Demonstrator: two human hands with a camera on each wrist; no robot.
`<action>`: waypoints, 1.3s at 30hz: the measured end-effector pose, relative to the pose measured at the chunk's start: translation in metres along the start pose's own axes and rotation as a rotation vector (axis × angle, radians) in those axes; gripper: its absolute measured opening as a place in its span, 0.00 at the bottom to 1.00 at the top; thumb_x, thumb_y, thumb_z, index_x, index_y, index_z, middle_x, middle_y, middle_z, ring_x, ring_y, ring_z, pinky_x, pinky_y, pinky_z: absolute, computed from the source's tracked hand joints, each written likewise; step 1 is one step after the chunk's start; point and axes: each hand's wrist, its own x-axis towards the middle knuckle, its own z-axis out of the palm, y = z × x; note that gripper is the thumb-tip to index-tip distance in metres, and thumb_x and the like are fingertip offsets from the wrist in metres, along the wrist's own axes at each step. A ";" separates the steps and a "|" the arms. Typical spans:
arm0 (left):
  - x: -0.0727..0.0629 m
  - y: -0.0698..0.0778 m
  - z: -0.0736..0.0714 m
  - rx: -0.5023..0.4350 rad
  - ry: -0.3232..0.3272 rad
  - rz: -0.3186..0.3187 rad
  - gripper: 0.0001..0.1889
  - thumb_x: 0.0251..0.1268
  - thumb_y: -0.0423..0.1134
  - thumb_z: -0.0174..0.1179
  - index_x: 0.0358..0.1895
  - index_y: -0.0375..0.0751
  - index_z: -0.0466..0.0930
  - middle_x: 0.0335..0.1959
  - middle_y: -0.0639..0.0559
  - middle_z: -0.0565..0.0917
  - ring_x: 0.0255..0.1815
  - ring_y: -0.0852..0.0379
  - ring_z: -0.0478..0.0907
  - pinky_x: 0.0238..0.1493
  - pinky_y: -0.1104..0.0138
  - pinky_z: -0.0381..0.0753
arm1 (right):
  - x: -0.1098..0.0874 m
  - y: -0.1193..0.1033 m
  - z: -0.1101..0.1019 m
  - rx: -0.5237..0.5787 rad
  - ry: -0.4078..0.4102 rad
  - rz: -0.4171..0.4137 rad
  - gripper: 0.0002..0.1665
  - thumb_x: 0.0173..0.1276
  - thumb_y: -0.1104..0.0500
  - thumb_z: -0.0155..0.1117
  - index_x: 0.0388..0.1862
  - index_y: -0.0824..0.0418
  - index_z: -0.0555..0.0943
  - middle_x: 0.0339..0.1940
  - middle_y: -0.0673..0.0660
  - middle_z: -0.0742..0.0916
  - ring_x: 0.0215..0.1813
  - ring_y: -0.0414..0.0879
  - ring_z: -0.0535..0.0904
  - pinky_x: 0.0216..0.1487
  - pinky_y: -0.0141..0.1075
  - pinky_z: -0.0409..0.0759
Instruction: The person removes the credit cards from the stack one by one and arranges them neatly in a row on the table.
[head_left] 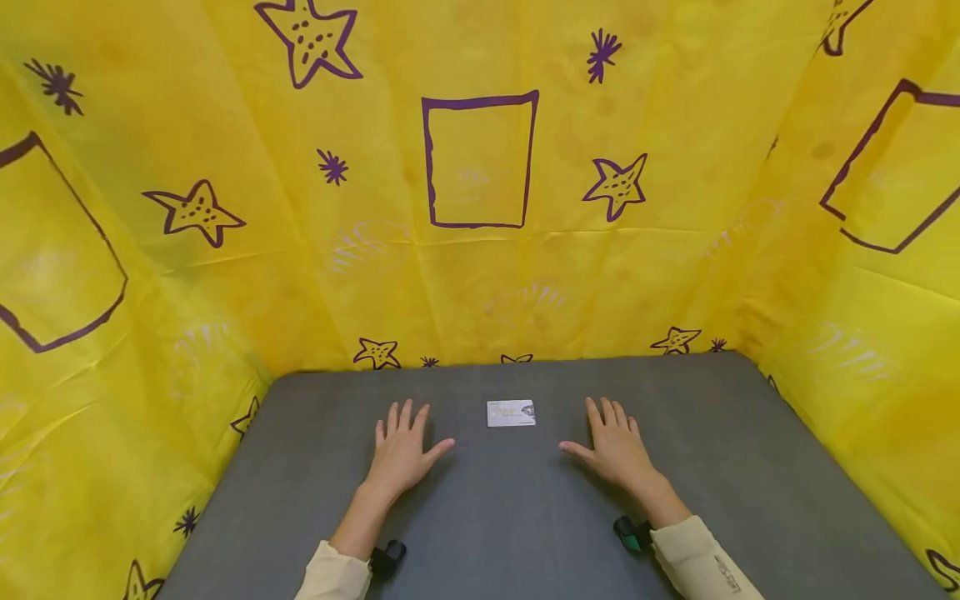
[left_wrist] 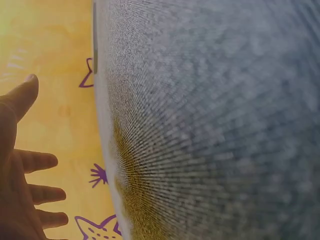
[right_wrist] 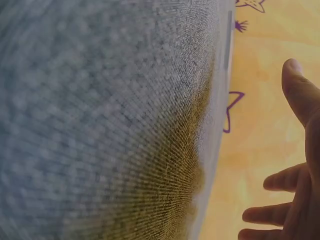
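Note:
A small white card [head_left: 512, 413] with yellowish print and a dark round mark at its right end lies flat on the grey table [head_left: 495, 517], between the two hands. To its left is the left hand [head_left: 401, 454], palm down with fingers spread and straight, holding nothing. The right hand [head_left: 618, 450] mirrors it on the other side, thumb pointing toward the card, also with nothing in it. In the left wrist view, the left thumb [left_wrist: 25, 97] stands apart from the fingers. The right wrist view shows the right thumb [right_wrist: 297, 92] likewise held away from the fingers.
Yellow cloth [head_left: 480, 283] printed with purple starfish and box outlines hangs behind the table and along both sides. Each wrist carries a dark strapped-on camera, one by the left cuff [head_left: 387, 558] and one by the right cuff [head_left: 632, 535].

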 end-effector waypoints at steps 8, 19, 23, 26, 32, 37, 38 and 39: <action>0.006 -0.001 0.001 -0.028 -0.027 0.015 0.42 0.59 0.63 0.61 0.71 0.38 0.64 0.73 0.29 0.60 0.76 0.29 0.50 0.71 0.35 0.49 | 0.006 -0.002 0.002 0.055 -0.065 -0.020 0.57 0.61 0.31 0.61 0.75 0.67 0.59 0.72 0.74 0.66 0.73 0.70 0.59 0.68 0.66 0.58; 0.013 0.000 0.004 -0.090 -0.100 -0.005 0.42 0.59 0.61 0.62 0.71 0.38 0.64 0.72 0.29 0.61 0.75 0.28 0.51 0.69 0.34 0.50 | 0.016 -0.003 0.001 0.133 -0.119 -0.040 0.56 0.62 0.32 0.61 0.75 0.68 0.58 0.72 0.74 0.66 0.73 0.70 0.60 0.69 0.65 0.58; 0.018 0.003 0.005 -0.103 -0.128 -0.009 0.42 0.60 0.61 0.61 0.72 0.39 0.63 0.73 0.30 0.60 0.76 0.30 0.50 0.70 0.35 0.49 | 0.022 -0.005 0.002 0.146 -0.148 -0.037 0.57 0.62 0.31 0.60 0.76 0.67 0.57 0.73 0.73 0.66 0.73 0.69 0.60 0.69 0.64 0.58; 0.021 0.005 0.005 -0.121 -0.154 -0.009 0.42 0.60 0.62 0.61 0.72 0.40 0.62 0.74 0.31 0.59 0.76 0.31 0.50 0.70 0.35 0.49 | 0.026 -0.007 0.004 0.157 -0.156 -0.041 0.56 0.63 0.31 0.60 0.75 0.67 0.58 0.72 0.72 0.66 0.73 0.68 0.60 0.69 0.64 0.58; 0.030 0.006 0.010 -0.162 -0.163 0.010 0.42 0.60 0.61 0.61 0.72 0.40 0.63 0.74 0.33 0.60 0.76 0.33 0.53 0.71 0.38 0.51 | 0.034 -0.009 0.007 0.183 -0.179 -0.047 0.55 0.62 0.31 0.60 0.75 0.67 0.59 0.72 0.71 0.67 0.73 0.68 0.61 0.70 0.63 0.59; 0.038 0.009 0.015 -0.188 -0.155 0.020 0.41 0.60 0.60 0.63 0.71 0.42 0.64 0.74 0.35 0.61 0.76 0.36 0.54 0.71 0.39 0.53 | 0.040 -0.013 0.009 0.208 -0.179 -0.062 0.53 0.63 0.33 0.62 0.73 0.68 0.62 0.71 0.71 0.69 0.71 0.67 0.64 0.69 0.61 0.62; 0.039 0.010 0.015 -0.194 -0.157 0.025 0.41 0.59 0.60 0.63 0.71 0.42 0.64 0.74 0.35 0.61 0.75 0.35 0.55 0.71 0.39 0.54 | 0.041 -0.014 0.009 0.211 -0.177 -0.067 0.52 0.63 0.34 0.62 0.73 0.68 0.62 0.70 0.71 0.69 0.71 0.67 0.64 0.69 0.61 0.62; 0.041 0.011 0.016 -0.200 -0.159 0.032 0.41 0.59 0.60 0.63 0.71 0.41 0.64 0.74 0.35 0.61 0.75 0.35 0.55 0.70 0.39 0.55 | 0.043 -0.015 0.010 0.217 -0.174 -0.070 0.52 0.63 0.34 0.62 0.73 0.68 0.63 0.70 0.70 0.70 0.71 0.66 0.65 0.69 0.60 0.62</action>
